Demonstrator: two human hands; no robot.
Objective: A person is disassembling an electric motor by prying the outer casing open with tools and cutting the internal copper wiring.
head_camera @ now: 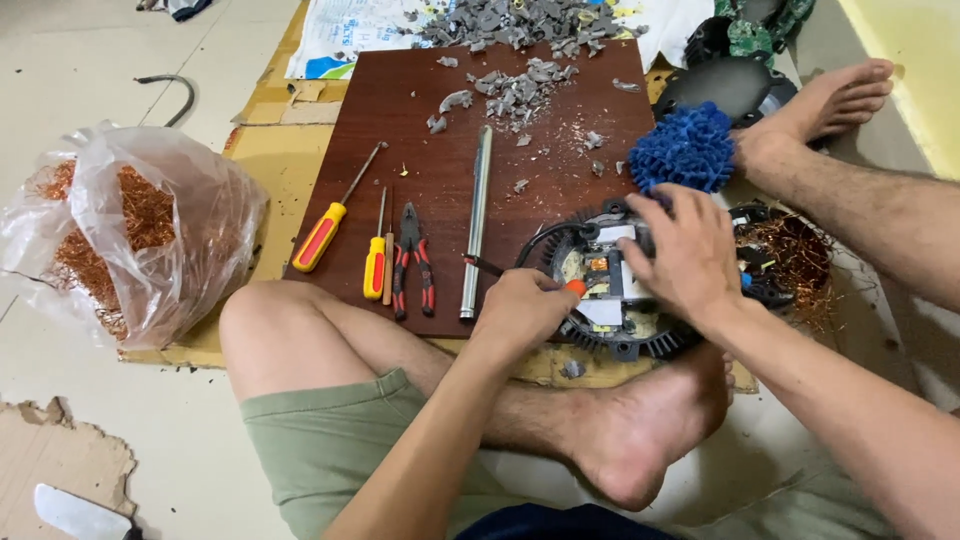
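Brown board [420, 110] on floor: black motor housing [610, 290] at 4 o'clock, right hand [685, 255] pressing it flat-fingered; left hand [522, 308] fisted around orange-handled tool [572, 287], which may slip toward those fingers.

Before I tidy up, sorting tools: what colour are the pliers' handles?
Red and black on the pliers, clearest in the head view.

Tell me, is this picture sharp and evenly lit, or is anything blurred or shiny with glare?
Head view: soft, even light with faint shadows; the wooden board shows a dull sheen, the plastic bag small glints; the left hand and right hand look sharp, edges bend slightly outward.
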